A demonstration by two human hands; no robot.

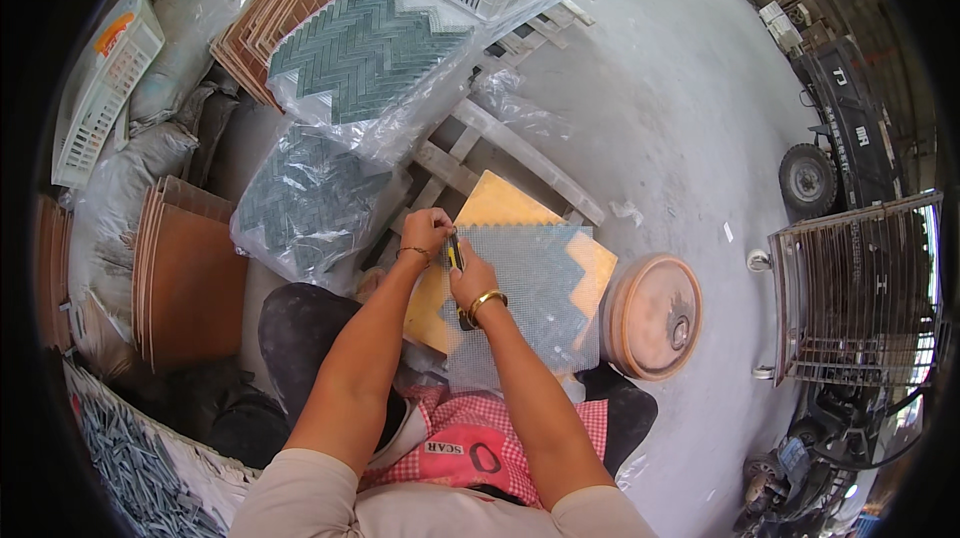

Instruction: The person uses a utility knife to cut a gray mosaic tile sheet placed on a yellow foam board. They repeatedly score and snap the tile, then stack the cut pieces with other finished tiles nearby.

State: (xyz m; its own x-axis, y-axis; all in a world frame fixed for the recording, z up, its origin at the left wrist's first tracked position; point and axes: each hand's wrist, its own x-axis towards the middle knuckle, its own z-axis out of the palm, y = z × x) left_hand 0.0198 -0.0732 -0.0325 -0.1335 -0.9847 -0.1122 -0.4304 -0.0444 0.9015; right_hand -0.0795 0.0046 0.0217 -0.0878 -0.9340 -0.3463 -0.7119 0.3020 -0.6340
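On a grey concrete floor (680, 108), a white mesh sheet (540, 288) lies over a yellow zigzag board (500, 203) at centre. The left hand (427, 231) pinches the sheet's edge; the right hand (470, 283) grips a yellow utility knife (455, 254). Bagged green herringbone tiles (370, 53) sit at eleven o'clock, and a round orange lid (652, 316) at three.

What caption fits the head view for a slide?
Both hands, left hand and right hand, hold a yellow-black tool at the mesh sheet.

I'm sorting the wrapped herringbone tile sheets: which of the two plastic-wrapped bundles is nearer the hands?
The lower, darker bundle, just left of the left hand. The other bundle lies farther up, resting on the wooden pallet.
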